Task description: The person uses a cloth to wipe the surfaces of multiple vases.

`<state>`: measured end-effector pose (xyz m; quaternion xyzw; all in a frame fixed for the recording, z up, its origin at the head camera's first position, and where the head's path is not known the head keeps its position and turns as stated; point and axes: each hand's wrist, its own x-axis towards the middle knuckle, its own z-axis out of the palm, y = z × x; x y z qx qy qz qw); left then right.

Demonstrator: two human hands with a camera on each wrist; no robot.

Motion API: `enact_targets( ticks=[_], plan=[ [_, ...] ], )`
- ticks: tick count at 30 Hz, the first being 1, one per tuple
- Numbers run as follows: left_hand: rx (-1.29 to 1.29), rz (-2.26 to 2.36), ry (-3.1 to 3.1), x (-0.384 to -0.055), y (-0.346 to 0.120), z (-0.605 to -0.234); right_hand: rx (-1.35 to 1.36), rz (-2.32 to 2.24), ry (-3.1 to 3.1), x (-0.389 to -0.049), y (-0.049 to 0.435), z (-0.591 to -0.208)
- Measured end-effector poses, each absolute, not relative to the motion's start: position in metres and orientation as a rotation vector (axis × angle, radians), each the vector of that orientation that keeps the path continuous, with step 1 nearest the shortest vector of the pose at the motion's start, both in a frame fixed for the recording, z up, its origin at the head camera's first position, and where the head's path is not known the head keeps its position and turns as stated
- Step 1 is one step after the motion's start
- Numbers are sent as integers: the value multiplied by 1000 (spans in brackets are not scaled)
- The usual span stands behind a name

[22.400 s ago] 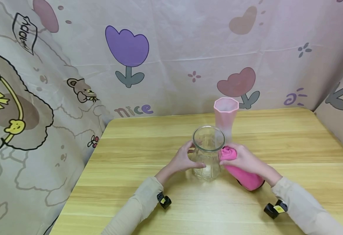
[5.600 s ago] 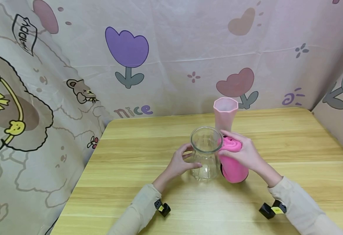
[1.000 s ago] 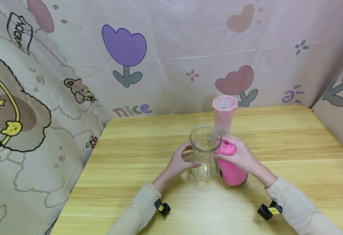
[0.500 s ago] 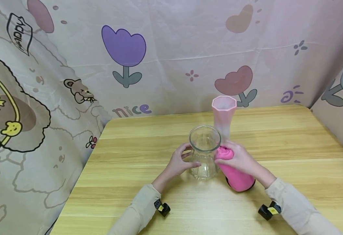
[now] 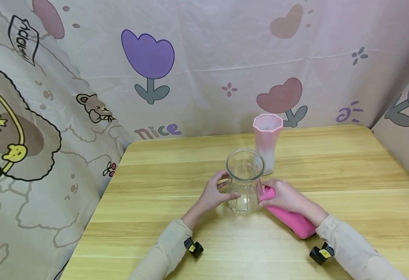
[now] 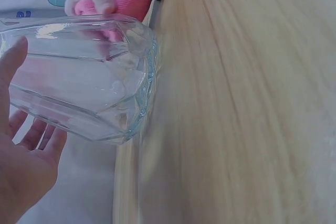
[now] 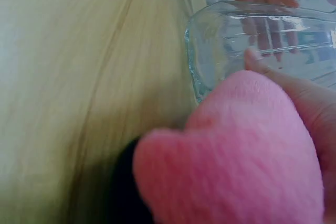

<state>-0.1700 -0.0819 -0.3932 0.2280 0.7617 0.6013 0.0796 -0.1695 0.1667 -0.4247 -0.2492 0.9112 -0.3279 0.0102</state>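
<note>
A clear glass vase [image 5: 244, 194] with a wide round rim stands upright on the table. My left hand [image 5: 215, 191] holds its left side, thumb in front and fingers behind; the left wrist view shows the same hand [image 6: 26, 156] around the glass [image 6: 79, 82]. My right hand [image 5: 286, 196] grips the bunched upper end of a fuzzy pink cloth [image 5: 293, 221] with a dark edging, against the vase's right side. The loose end of the cloth trails toward the lower right. In the right wrist view the pink cloth [image 7: 241, 156] covers most of the right hand.
Behind the glass vase stands a tall faceted pink-and-white vase [image 5: 268, 146]. Everything rests on a wood-grain table [image 5: 162, 167]. A printed fabric backdrop [image 5: 204, 77] rises behind and to both sides. A small black camera sits on each sleeved wrist.
My right hand has slid down the glass vase's side with the cloth, whose loose end has swung right and toward me. My left hand and the glass vase have stayed in place.
</note>
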Motion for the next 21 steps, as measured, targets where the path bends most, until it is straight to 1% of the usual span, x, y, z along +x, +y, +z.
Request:
enact_targets(
  ticks=[5, 9, 14, 21],
  plan=[
    [772, 1780, 2307, -171, -81, -401, -737, -1024, 2821, -168, 172, -420],
    [765, 1692, 2450, -172, -78, -411, -732, -1094, 2842, -167, 178, -412],
    [606, 1530, 2741, -163, -67, -411, -664, -1227, 2863, -165, 183, -404],
    [361, 1461, 3028, -150, -45, -408, -594, -1387, 2923, -162, 182, -397]
  ],
)
